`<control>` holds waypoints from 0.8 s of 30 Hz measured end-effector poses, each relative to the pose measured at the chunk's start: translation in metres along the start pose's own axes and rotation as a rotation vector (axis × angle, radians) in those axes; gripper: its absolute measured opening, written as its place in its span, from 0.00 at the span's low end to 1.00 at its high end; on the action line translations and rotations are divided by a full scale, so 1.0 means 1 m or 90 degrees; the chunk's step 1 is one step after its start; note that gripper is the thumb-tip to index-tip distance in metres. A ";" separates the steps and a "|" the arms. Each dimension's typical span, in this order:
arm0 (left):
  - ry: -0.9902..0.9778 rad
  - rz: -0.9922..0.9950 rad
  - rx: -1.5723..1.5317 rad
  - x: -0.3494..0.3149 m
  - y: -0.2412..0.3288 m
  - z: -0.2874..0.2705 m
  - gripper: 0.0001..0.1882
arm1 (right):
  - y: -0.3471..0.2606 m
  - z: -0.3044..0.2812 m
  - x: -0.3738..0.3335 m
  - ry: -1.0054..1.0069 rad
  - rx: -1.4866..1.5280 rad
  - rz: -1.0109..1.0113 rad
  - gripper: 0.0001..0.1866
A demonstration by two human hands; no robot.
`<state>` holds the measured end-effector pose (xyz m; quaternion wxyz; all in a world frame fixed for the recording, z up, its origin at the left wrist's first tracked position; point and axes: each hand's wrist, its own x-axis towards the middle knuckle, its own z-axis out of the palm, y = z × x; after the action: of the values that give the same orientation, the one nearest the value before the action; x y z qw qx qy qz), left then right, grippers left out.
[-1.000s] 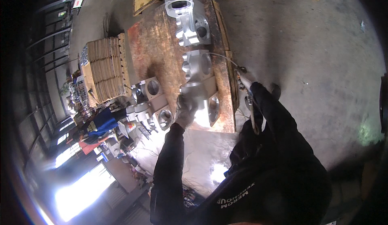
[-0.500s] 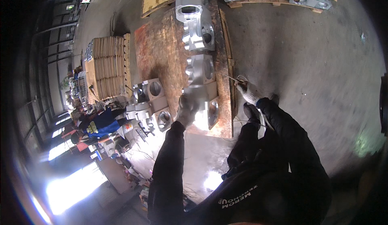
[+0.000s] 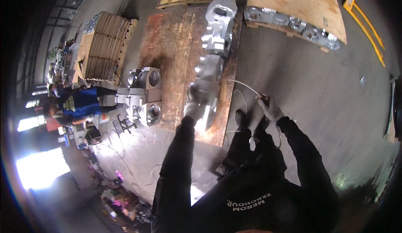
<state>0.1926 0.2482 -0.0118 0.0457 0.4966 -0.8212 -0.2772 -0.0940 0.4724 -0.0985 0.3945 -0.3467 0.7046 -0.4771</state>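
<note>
My left hand (image 3: 193, 106), in a pale glove, is on the left side of the nearest grey metal casting (image 3: 211, 91), fingers curled against it; their tips blend with the grey metal. Off the right edge of the rusty-brown tabletop (image 3: 173, 72), my gloved right hand (image 3: 270, 107) is closed around an air blow gun with a thin curved tube (image 3: 245, 84). The tube's tip points left toward the castings. A pale hose (image 3: 280, 137) hangs in a loop below that hand. Further castings (image 3: 209, 67) stand in a row beyond my left hand.
More castings (image 3: 144, 93) stand at the table's left edge, near a person in blue (image 3: 81, 103). Stacked cardboard (image 3: 104, 49) sits on a pallet further left. A board-covered pallet (image 3: 297, 3) and a yellow pallet jack (image 3: 364, 19) are at far right. Hose lies near my feet.
The view has turned, and the pallet jack has come into sight. My right hand is further from the table with the blow gun. My left hand stays at the nearest casting.
</note>
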 end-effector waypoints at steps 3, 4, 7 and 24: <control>0.166 -0.243 -0.106 -0.040 0.071 -0.006 0.51 | -0.019 -0.032 0.018 0.103 -0.040 0.117 0.16; 0.273 -0.219 -0.145 -0.047 0.029 0.038 0.51 | -0.014 -0.031 0.023 0.072 -0.037 -0.062 0.14; 0.388 -0.226 -0.372 -0.073 -0.053 0.112 0.44 | -0.072 -0.001 0.018 -0.069 -0.273 -0.163 0.13; 0.188 -0.376 -0.795 0.011 -0.017 0.057 0.24 | -0.115 0.001 0.051 -0.002 -0.314 -0.171 0.12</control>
<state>0.1809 0.2564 -0.0707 0.3562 0.6121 -0.3247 -0.6269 -0.1029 0.3931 -0.0014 0.2322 -0.5232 0.7467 -0.3387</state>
